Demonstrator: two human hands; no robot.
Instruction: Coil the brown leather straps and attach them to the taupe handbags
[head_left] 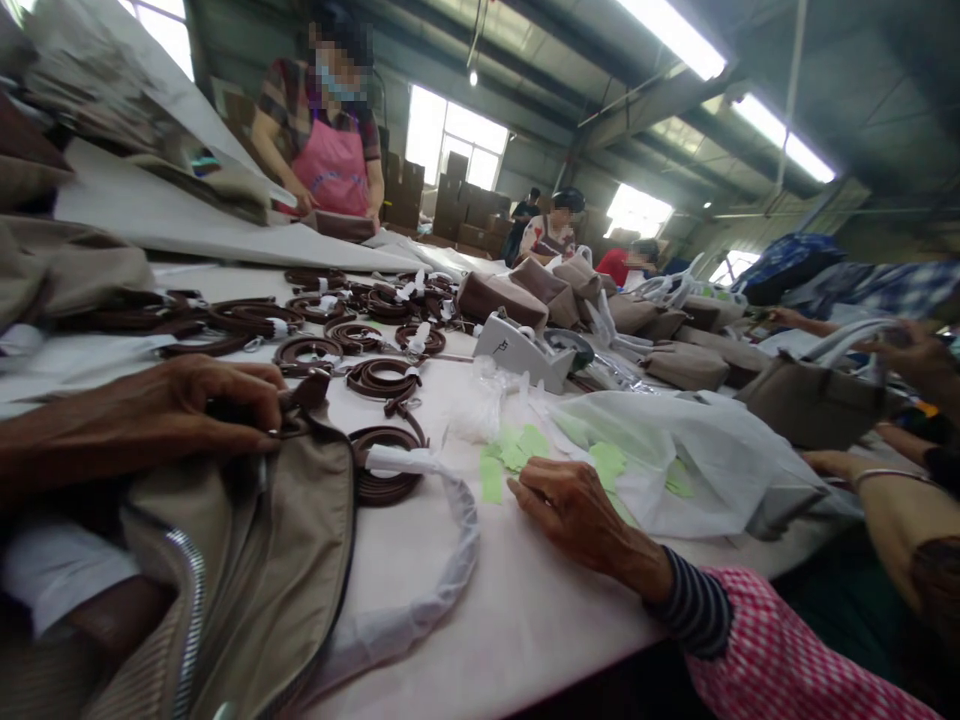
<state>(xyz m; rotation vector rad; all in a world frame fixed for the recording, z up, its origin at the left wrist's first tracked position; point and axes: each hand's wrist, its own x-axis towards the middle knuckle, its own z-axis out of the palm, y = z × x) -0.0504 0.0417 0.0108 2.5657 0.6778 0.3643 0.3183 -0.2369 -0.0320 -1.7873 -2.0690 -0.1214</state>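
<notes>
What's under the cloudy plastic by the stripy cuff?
Some green pieces show faintly through the cloudy plastic. More lie outside it, near the right hand. Its folds blur the rest, so I can't tell what else is covered.

Person [324, 135] in pink apron [335, 182], stacked brown cartons [403, 192], bright window [457, 140], lit ceiling tubes [675, 35]

Left hand [225, 402]: back upward, fingers bent, thumb and forefinger drawn together in a pinch.
Left forearm [45, 440]: bare where visible, reaching in from the left edge.
Right hand [574, 508]: palm down, fingers loosely curled.
Right arm [780, 640]: sleeved, entering from lower right.
</notes>
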